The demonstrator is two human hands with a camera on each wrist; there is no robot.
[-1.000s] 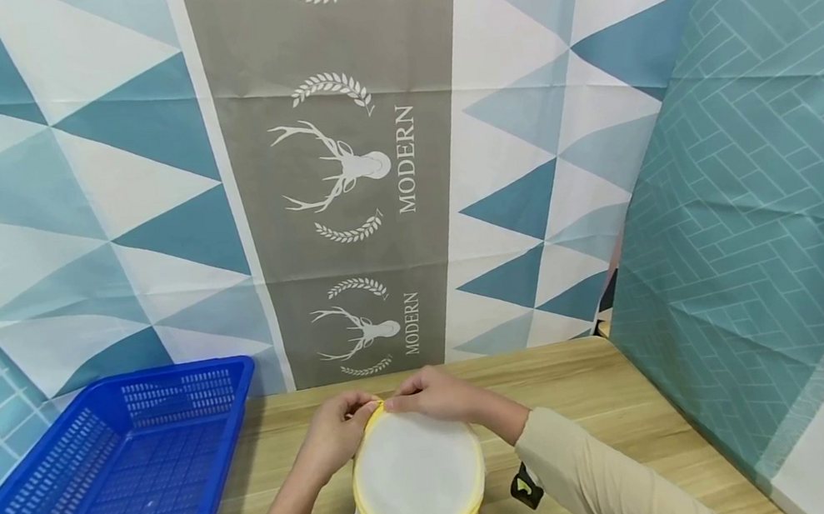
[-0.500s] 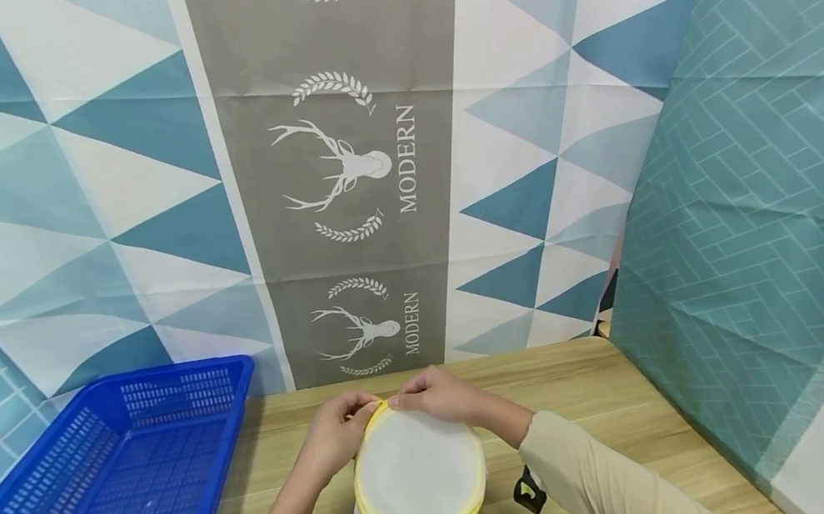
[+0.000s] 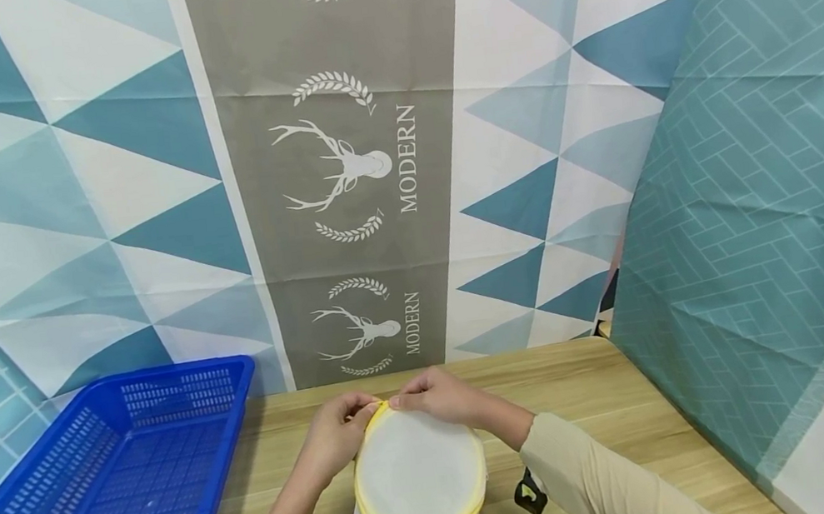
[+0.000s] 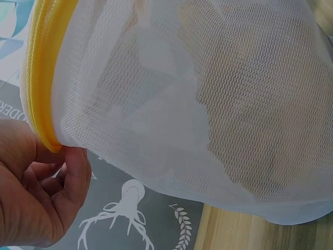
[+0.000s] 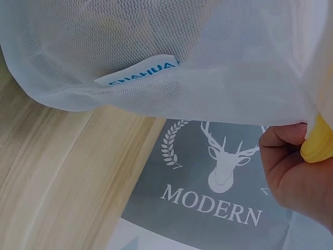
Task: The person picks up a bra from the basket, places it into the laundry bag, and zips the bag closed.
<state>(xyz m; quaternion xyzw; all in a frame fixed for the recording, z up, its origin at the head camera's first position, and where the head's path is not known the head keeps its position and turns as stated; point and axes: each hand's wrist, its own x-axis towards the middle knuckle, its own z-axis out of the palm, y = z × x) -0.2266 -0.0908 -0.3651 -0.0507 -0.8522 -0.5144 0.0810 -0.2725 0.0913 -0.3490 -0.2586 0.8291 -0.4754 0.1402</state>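
A white mesh laundry bag (image 3: 421,474) with a yellow zipper band round its circular top stands at the table's front. My left hand (image 3: 336,435) pinches the far left part of the yellow rim. Close beside it, my right hand (image 3: 438,397) pinches the same rim with thumb and fingers. In the left wrist view the yellow zipper band (image 4: 41,78) runs down to the left fingertips. A sewn label (image 5: 138,72) reading CHAHUA shows on the bag's side in the right wrist view. The bag's lower part is cut off in the head view.
A blue plastic basket (image 3: 224,444) with slotted walls stands at the left. Near the right sleeve lies a small black item (image 3: 530,493) with a yellow-green mark. The wooden table (image 3: 583,381) meets a patterned cloth backdrop (image 3: 356,296) at the back and a teal cloth (image 3: 751,255) at the right.
The right hand and forearm have shifted very slightly to the right. The left hand and the bag are almost still.
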